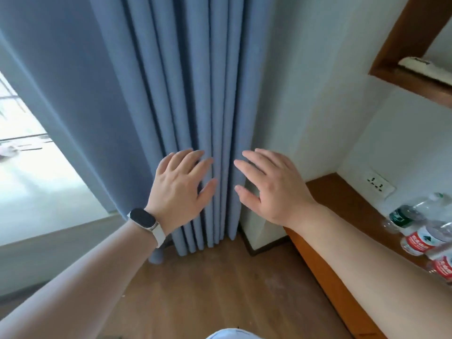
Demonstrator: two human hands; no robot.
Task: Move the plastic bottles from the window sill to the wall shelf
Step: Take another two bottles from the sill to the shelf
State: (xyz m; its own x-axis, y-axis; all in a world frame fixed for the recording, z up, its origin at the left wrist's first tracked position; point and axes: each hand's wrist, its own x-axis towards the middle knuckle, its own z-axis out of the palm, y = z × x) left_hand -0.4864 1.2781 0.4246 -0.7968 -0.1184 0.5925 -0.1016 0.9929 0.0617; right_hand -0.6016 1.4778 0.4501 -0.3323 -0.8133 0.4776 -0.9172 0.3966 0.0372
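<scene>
Ahead, blue curtain [183, 81], wood floor [220, 289]; left hand [181, 189], right hand [271, 189] spread; bottles [420, 238] on wooden ledge [342, 204].

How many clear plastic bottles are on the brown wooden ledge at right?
3 told apart: a green-labelled clear plastic bottle nearest the white wall socket, a red-labelled bottle beside it, another red-labelled bottle at the frame edge. More may be hidden.

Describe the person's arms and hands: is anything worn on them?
The left forearm and right forearm are bare, no sleeve in view. The left wrist carries a watch with a dark, rounded rectangular face, a pale metallic case and a white strap. The left hand and right hand show no rings or gloves.
</scene>
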